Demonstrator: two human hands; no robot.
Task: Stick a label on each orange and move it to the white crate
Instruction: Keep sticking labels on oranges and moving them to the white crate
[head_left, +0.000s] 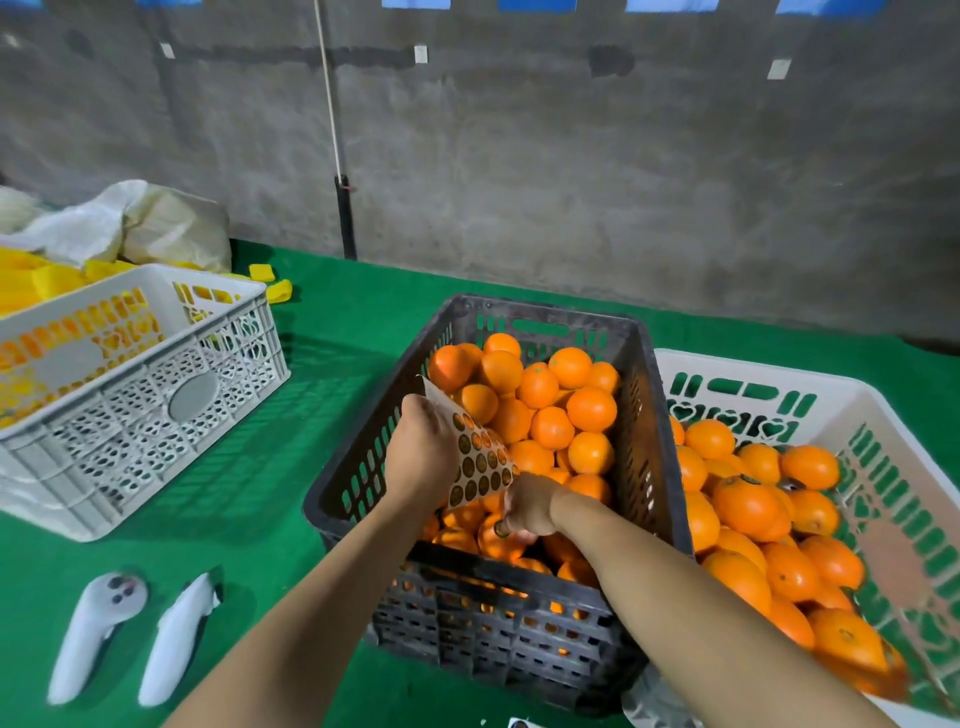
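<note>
A black crate full of oranges stands in the middle of the green table. My left hand grips a sheet of round labels over the crate's near left part. My right hand reaches down among the oranges just below the sheet, with a round label stuck on a fingertip, pressing toward an orange. The white crate at the right holds several oranges.
Another white crate with yellow items stands at the left, with bags behind it. Two white controllers lie on the green table at the near left. A grey wall and a black pole stand behind.
</note>
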